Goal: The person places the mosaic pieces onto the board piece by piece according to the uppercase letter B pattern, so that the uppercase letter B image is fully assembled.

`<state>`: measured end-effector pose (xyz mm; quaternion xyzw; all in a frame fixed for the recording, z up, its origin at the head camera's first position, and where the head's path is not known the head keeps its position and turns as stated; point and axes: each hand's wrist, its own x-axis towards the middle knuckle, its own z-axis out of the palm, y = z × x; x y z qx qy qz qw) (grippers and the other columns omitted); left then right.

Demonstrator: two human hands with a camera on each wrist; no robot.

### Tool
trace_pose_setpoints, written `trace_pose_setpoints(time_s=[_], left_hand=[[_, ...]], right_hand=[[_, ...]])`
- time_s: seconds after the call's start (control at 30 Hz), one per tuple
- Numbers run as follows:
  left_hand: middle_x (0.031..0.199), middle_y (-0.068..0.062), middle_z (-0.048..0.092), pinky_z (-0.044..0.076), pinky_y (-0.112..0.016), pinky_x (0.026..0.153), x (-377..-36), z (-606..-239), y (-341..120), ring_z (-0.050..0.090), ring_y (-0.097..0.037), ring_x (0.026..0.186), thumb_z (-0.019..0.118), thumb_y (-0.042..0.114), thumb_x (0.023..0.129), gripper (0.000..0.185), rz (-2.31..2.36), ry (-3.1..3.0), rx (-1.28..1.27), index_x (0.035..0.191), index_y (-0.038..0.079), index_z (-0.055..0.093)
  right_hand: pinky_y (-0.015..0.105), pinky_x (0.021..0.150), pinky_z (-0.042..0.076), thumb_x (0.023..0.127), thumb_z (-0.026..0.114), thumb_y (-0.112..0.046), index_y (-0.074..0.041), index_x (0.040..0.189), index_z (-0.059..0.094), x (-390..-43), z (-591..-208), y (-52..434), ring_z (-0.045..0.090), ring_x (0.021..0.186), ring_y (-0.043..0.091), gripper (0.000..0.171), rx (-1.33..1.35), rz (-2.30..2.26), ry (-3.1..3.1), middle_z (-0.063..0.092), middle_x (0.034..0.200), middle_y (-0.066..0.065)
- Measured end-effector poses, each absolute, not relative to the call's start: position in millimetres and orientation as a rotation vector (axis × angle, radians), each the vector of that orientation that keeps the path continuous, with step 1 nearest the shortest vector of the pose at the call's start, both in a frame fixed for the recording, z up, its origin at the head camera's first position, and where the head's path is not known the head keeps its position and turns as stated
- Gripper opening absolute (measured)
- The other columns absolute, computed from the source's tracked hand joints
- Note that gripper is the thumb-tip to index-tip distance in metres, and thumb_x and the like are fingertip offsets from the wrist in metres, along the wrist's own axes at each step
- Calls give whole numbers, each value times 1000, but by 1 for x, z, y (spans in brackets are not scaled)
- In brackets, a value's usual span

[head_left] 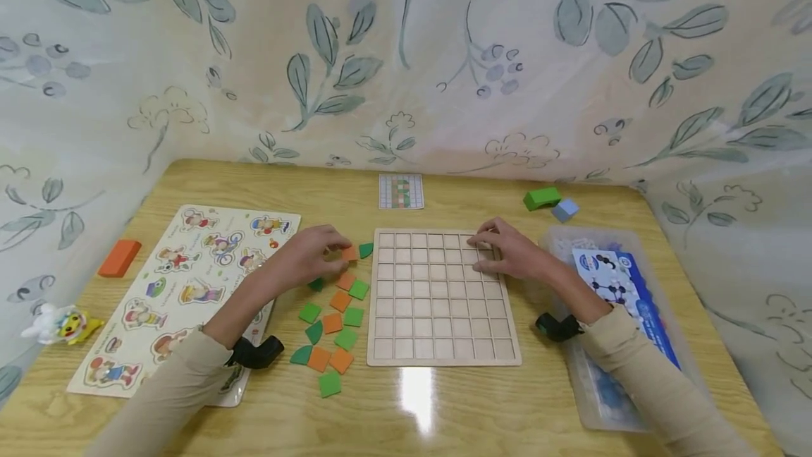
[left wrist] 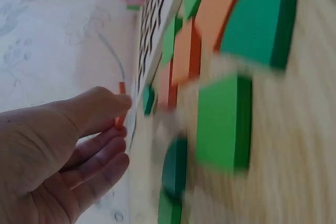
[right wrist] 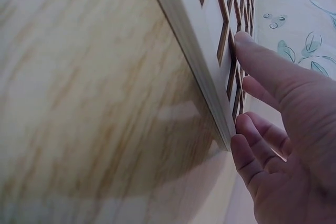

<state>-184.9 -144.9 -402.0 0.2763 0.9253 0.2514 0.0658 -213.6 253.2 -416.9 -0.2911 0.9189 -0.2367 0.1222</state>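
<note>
Wood-grain table (head_left: pixel 444 407), leaf-print curtain behind.

Orange square tile (head_left: pixel 349 253) is being pinched at the fingertips of the left hand (head_left: pixel 311 254), just left of the grid board (head_left: pixel 438 344) near its top-left corner; the left wrist view shows an orange sliver (left wrist: pixel 122 103) at the thumb tip, the rest being blurred. Board cells are all showing empty. The board is being steadied by the right hand (head_left: pixel 507 249), fingers spread flat over the top-right cells and right edge; the right wrist view shows fingertips (right wrist: pixel 244 40) lying on the lattice.

Loose green and orange tiles (head_left: pixel 333 333) are lying scattered between the left hand and the board. Pattern card (head_left: pixel 401 191) is sitting beyond the board's far edge.

Judgement: pick phase of first placement is being completed; nothing seated yet. Next move is judged as calling for the tile being carried over a cell, squared to the lattice and lowered flat, with the card being checked for colour and position. Risk: a tilted tile jamming on the cell rim.

Further out: picture puzzle (head_left: pixel 184 288) at left, plastic box (head_left: pixel 660 245) at right, green block (head_left: pixel 541 197) at the far edge.
</note>
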Motion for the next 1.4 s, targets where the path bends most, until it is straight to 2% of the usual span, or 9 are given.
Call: trace_pose_setpoints(time_s=[0.1,0.3,0.67,0.77,0.97,1.2,1.4], left_hand=[[109,-9,67,53,-38,83,-182,-399,-127,63,-23,97,69,20,89,31,771,2791,853,117,6,68],[107,-7,67,50,-30,75,-178,-400,-89,61,-19,89,69,24,90,31,703,2777,993,116,8,70],[107,-6,67,50,-28,75,-200,-405,-43,58,-16,92,65,13,88,26,644,2778,996,113,7,72],[107,-5,66,49,-26,73,-202,-409,-38,58,-16,91,64,10,87,26,650,2770,975,112,8,72],[101,-5,64,42,-21,63,-200,-412,-33,50,-13,79,66,13,88,27,644,2763,976,114,8,71],[104,-5,63,42,-23,63,-200,-411,-32,51,-13,81,68,16,89,27,642,2770,948,115,8,71],[100,-5,61,36,-21,59,-199,-411,-32,46,-13,75,68,17,89,29,645,2762,941,117,9,71]], right_hand=[[50,94,43,87,73,-26,-8,130,60,-216,-416,255,49,116,33,48,-842,-689,2678,45,130,19],[49,92,42,87,72,-25,-7,130,60,-217,-418,257,48,116,34,48,-861,-720,2660,44,130,20],[48,91,42,88,72,-25,-8,129,60,-215,-420,257,48,115,33,47,-864,-736,2666,43,130,19],[47,90,42,88,72,-24,-8,129,60,-215,-420,256,48,115,33,46,-871,-742,2657,43,130,19],[46,89,42,88,72,-25,-8,129,60,-214,-421,256,48,114,32,46,-875,-729,2662,44,129,19],[48,90,42,88,71,-25,-7,129,60,-214,-420,256,48,114,33,46,-883,-726,2677,45,129,20],[47,90,42,88,72,-24,-6,128,61,-214,-421,256,48,113,33,45,-899,-712,2673,45,127,20]])
